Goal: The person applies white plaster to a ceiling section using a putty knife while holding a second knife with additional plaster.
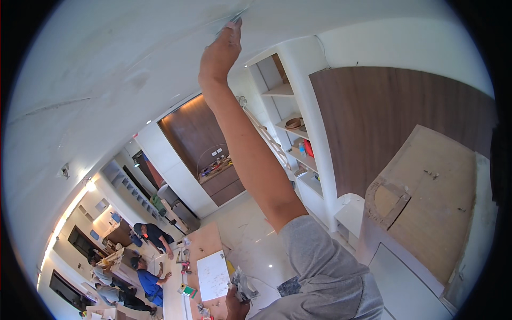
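Note:
My right hand (220, 57) is raised to the white ceiling (133, 48), the bare forearm crossing the middle of the view from a grey sleeve. Its fingers close round a putty knife (239, 15), whose thin blade lies against the ceiling surface. Low in the view, my left hand (237, 306) is closed on a filler-smeared scraper (245, 286), its shape partly hard to make out. Faint filler streaks and a dark crack-like line (56, 106) mark the ceiling.
Below stands a long worktable (205, 237) with a white board (213, 274), a green can (187, 290) and small tools. Several people (149, 280) are at the lower left. Shelves (288, 122), a dark wood wall panel (394, 101) and a dusty brown cabinet top (437, 213) are to the right.

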Demonstrator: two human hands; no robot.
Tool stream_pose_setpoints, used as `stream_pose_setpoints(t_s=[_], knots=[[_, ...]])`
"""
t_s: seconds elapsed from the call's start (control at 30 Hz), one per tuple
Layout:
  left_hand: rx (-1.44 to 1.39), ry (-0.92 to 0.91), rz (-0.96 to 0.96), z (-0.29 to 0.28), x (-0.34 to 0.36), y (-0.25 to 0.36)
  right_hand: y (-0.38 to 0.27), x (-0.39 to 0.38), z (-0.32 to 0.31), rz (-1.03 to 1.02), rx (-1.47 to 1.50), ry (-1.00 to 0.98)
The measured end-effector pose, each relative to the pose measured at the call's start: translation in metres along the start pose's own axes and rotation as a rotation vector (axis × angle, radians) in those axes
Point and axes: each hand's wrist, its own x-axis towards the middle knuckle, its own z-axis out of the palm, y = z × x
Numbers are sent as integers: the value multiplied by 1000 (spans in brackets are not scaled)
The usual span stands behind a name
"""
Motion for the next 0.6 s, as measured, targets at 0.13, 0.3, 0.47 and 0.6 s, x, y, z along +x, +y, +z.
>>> stream_pose_setpoints(t_s=[0.13,0.3,0.47,0.6], knots=[[22,10,38,0,-2,-1,8,-20,3,-265,-277,53],[52,-10,40,6,-4,-1,10,-25,-31,-82,-98,-194],[34,9,40,19,-12,3,-9,-10,-23,62,76,-59],[31,4,42,15,-9,0,-9,1,-4,-89,-47,-7]])
